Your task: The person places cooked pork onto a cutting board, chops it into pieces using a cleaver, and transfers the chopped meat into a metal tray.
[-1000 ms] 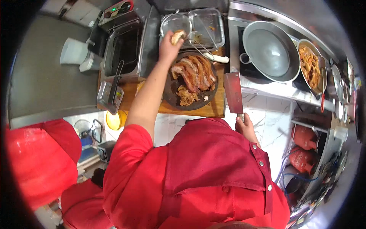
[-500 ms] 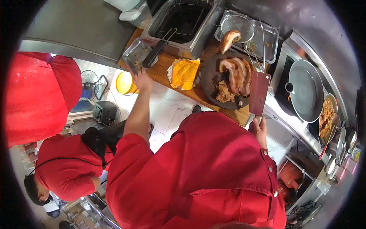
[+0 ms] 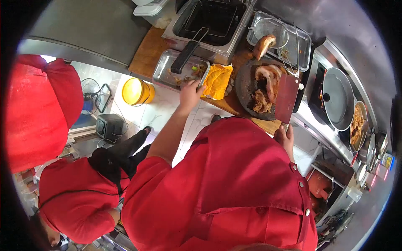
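My left hand [image 3: 191,93] is at the near right corner of a metal tray [image 3: 167,69], its fingers closed on the rim. Food scraps lie in that tray, and a black basket handle [image 3: 185,57] reaches over it. My right hand [image 3: 284,138] grips a cleaver [image 3: 287,97] by its handle, blade upward, over the right side of a round dark board [image 3: 244,85]. Roasted meat [image 3: 272,79] and a smaller browned heap [image 3: 261,102] lie on the board. One cut piece of meat [image 3: 264,46] rests at the board's far edge, by a strainer [image 3: 278,30].
An orange cloth [image 3: 217,81] lies between tray and board. Behind is a fryer [image 3: 213,23]. Pans [image 3: 339,100] stand on the stove at right. A yellow bucket [image 3: 135,92] is on the floor. Two people in red [image 3: 46,113] are at the left.
My left hand has put down the meat piece, moved left to the metal tray and now holds its rim; the tray has shifted right. The cleaver now overlaps the board in view.
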Available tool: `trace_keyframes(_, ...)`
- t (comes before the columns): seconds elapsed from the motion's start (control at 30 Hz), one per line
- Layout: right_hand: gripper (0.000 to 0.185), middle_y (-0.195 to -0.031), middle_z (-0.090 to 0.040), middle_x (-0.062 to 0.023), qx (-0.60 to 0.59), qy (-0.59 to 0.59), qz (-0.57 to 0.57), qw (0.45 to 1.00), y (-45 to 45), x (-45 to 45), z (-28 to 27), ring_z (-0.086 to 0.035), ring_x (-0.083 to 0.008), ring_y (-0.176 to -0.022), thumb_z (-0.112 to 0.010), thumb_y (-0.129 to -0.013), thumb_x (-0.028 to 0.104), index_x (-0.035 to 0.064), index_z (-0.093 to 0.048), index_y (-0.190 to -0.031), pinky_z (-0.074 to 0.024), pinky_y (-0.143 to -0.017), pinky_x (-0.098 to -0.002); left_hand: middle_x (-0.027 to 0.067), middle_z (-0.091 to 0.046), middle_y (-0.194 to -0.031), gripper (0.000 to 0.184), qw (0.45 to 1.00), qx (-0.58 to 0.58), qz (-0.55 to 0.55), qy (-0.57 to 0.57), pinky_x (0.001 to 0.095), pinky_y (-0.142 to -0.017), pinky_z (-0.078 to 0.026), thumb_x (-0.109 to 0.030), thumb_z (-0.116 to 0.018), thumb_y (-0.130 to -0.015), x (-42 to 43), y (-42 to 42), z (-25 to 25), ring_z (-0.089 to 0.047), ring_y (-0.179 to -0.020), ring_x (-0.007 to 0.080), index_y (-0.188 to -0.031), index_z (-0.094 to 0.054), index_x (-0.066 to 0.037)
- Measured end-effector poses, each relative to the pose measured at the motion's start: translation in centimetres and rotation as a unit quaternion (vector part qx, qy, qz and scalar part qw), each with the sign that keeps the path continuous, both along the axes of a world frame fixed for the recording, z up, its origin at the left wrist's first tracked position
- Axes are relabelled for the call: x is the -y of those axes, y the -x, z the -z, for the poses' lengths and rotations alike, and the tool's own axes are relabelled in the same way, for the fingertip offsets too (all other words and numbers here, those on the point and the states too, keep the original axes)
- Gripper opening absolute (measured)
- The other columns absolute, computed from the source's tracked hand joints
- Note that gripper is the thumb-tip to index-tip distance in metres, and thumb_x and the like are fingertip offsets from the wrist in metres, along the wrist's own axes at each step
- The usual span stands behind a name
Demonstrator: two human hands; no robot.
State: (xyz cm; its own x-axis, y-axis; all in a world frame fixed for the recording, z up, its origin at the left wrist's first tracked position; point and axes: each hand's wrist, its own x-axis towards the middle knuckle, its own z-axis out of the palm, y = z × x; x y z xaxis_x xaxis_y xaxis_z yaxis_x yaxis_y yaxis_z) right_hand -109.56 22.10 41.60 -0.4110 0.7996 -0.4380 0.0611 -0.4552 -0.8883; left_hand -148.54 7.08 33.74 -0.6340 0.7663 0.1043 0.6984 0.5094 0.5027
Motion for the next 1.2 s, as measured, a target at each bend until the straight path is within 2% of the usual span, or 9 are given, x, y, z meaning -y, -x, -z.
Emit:
trace_keyframes(0.07,0.016,-0.064,-0.046,0.0014,0.009,-0.005,0.009,1.000,0.1,0.4,-0.2,-0.041,-0.0077,-0.049,-0.051,-0.097,0.016,0.0101,-0.044,-0.111,-0.0327,-0.041,-0.0228,0.0160,-0.061,-0.115,0.031,0.997,0.072,0.017,-0.002,0.0409,-0.085,-0.049,-0.021,-0.061,-0.086,-1.2,1.5,-0.4,-0.060,-0.102,0.0321,-0.114,-0.064,-0.007)
trace_keyframes(0.17,0.017,-0.063,-0.045,0.0015,-0.012,0.017,0.060,0.998,0.2,1.1,-0.3,-0.040,-0.0074,-0.048,-0.051,-0.098,0.015,0.0097,-0.044,-0.112,-0.0323,-0.041,-0.0226,0.0146,-0.064,-0.083,0.022,0.989,-0.056,-0.079,-0.114,0.0417,-0.073,-0.050,-0.014,-0.064,-0.078,-3.4,5.0,-0.1,-0.062,-0.082,0.0324,-0.098,-0.069,-0.006)
trace_keyframes(0.33,0.017,-0.062,-0.044,0.0017,-0.013,-0.028,0.032,0.999,0.3,2.0,-1.3,-0.041,-0.0077,-0.048,-0.051,-0.097,0.013,0.0086,-0.043,-0.112,-0.0326,-0.041,-0.0227,0.0158,-0.063,-0.079,0.022,0.983,-0.142,0.114,-0.038,0.0442,-0.072,-0.050,-0.014,-0.066,-0.077,-4.2,9.6,2.7,-0.063,-0.080,0.0331,-0.098,-0.071,-0.011)
trace_keyframes(0.47,0.017,-0.062,-0.044,0.0017,-0.023,-0.030,0.054,0.998,-0.7,2.4,-0.5,-0.041,-0.0078,-0.048,-0.051,-0.097,0.013,0.0085,-0.044,-0.111,-0.0325,-0.042,-0.0229,0.0161,-0.066,-0.084,0.022,0.987,-0.121,0.101,0.004,0.0445,-0.073,-0.050,-0.020,-0.067,-0.076,-3.1,11.3,3.5,-0.064,-0.083,0.0339,-0.096,-0.070,-0.010)
trace_keyframes(0.63,0.014,-0.062,-0.043,0.0023,0.002,-0.024,0.103,0.994,-2.0,2.8,0.1,-0.041,-0.0078,-0.048,-0.052,-0.097,0.014,0.0091,-0.045,-0.108,-0.0324,-0.042,-0.0234,0.0175,-0.068,-0.093,0.027,0.963,0.123,-0.202,0.128,0.0432,-0.075,-0.052,-0.032,-0.065,-0.076,-0.7,8.7,-3.6,-0.065,-0.091,0.0349,-0.092,-0.070,-0.011)
trace_keyframes(0.87,0.015,-0.061,-0.043,0.0026,0.009,0.003,0.080,0.997,-2.0,2.1,-0.1,-0.041,-0.0073,-0.047,-0.052,-0.097,0.017,0.0097,-0.045,-0.109,-0.0327,-0.041,-0.0235,0.0095,-0.067,-0.091,0.020,0.990,-0.101,0.026,0.097,0.0438,-0.080,-0.049,-0.026,-0.064,-0.076,2.1,2.3,-0.3,-0.063,-0.089,0.0319,-0.089,-0.072,-0.015)
trace_keyframes(1.03,0.017,-0.062,-0.044,0.0028,0.000,-0.008,0.034,0.999,-1.8,1.8,0.2,-0.041,-0.0065,-0.047,-0.054,-0.096,0.016,0.0101,-0.045,-0.110,-0.0317,-0.040,-0.0234,0.0066,-0.065,-0.100,0.020,0.994,0.005,-0.048,0.095,0.0451,-0.087,-0.046,-0.020,-0.061,-0.078,2.1,4.0,0.2,-0.057,-0.102,0.0317,-0.094,-0.072,-0.016)
trace_keyframes(1.1,0.018,-0.062,-0.045,0.0029,0.006,-0.014,0.017,1.000,-1.7,1.8,0.4,-0.041,-0.0064,-0.048,-0.054,-0.096,0.016,0.0100,-0.045,-0.110,-0.0318,-0.040,-0.0234,0.0086,-0.064,-0.105,0.027,0.975,-0.147,-0.127,0.109,0.0458,-0.089,-0.045,-0.016,-0.057,-0.080,2.3,5.0,0.6,-0.056,-0.103,0.0338,-0.104,-0.069,-0.015)
trace_keyframes(1.2,0.017,-0.063,-0.045,0.0028,0.037,-0.018,0.001,0.999,-1.8,1.9,0.5,-0.041,-0.0066,-0.047,-0.054,-0.096,0.015,0.0096,-0.045,-0.110,-0.0319,-0.040,-0.0236,0.0111,-0.064,-0.103,0.031,0.980,-0.109,-0.039,0.163,0.0466,-0.090,-0.045,-0.011,-0.053,-0.081,1.7,5.1,0.4,-0.057,-0.100,0.0350,-0.109,-0.065,-0.011)
